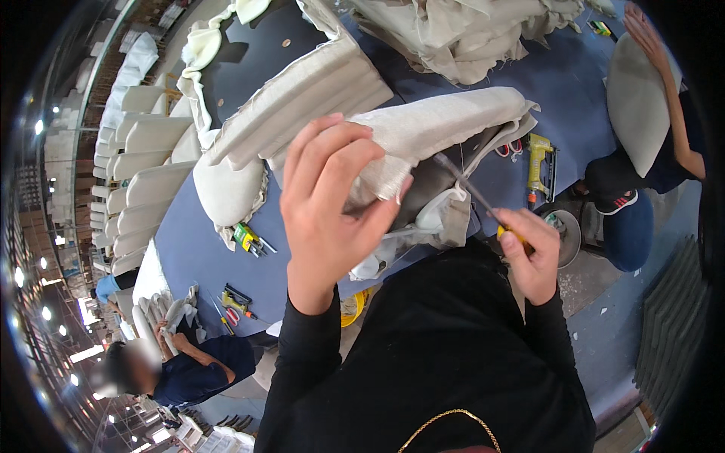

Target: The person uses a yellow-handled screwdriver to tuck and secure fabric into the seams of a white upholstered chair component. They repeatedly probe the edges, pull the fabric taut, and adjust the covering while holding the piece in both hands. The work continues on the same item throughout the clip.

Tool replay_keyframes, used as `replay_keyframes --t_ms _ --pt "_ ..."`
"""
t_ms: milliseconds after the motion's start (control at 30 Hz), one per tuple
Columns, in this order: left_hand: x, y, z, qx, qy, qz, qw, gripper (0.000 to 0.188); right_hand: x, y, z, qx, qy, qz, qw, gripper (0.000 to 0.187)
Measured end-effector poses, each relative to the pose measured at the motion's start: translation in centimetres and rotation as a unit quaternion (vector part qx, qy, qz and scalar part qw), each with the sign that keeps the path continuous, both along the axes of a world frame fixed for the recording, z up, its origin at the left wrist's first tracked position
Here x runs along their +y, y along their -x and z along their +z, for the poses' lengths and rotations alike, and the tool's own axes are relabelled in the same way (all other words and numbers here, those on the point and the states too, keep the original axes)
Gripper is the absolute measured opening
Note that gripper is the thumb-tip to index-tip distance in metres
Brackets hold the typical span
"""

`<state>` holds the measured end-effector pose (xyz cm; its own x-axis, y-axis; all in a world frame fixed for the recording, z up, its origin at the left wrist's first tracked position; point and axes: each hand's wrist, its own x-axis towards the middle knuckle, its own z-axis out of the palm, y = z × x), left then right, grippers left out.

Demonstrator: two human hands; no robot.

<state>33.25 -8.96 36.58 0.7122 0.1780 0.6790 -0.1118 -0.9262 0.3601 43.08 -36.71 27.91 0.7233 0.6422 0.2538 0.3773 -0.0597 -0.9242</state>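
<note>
My left hand (321, 200) curls its fingers and thumb round the near end of a beige upholstered piece (453, 117), a long padded part with cloth wrapped over it. In my closed right hand (535, 257) is a screwdriver (472, 190) with a yellow handle and a thin metal shaft. Its tip points up and left, close to the piece's underside; whether it touches cannot be told. Loose beige cloth (495, 147) hangs along the far right side of the piece. Below it, white wadding and fabric flaps (438, 215) lie near my body.
A blue-grey table (192, 226) carries a padded panel (310, 98), heaped beige cloth (453, 38), a yellow staple gun (538, 170), a rounded cushion (226, 189) and a green-yellow box (247, 238). Co-workers handle a cushion (638, 106) at right and cloth (177, 313) at lower left.
</note>
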Motion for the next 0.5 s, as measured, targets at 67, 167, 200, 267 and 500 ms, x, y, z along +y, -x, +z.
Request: replay_keyframes --t_ms 67,167,200,267,500 --pt "0.9 -0.1 0.4 0.001 0.035 0.005 0.999 0.023 0.4 0.8 0.3 0.005 0.014 0.010 1.000 0.028" --pt "1.1 -0.4 1.0 -0.011 0.103 0.023 0.994 0.012 1.3 1.3 0.2 0.004 0.010 0.013 1.000 0.027" --pt "1.0 -0.4 1.1 -0.018 0.129 0.030 0.991 0.013 1.5 1.4 0.2 0.009 0.013 0.022 1.000 0.026" --pt "1.0 -0.4 1.2 0.012 0.193 0.043 0.980 0.013 2.2 1.8 -0.5 0.022 -0.014 0.012 1.000 0.026" --pt "0.3 -0.3 0.5 0.001 0.252 0.031 0.967 0.013 3.3 2.0 -0.3 0.025 -0.025 0.028 0.999 0.026"
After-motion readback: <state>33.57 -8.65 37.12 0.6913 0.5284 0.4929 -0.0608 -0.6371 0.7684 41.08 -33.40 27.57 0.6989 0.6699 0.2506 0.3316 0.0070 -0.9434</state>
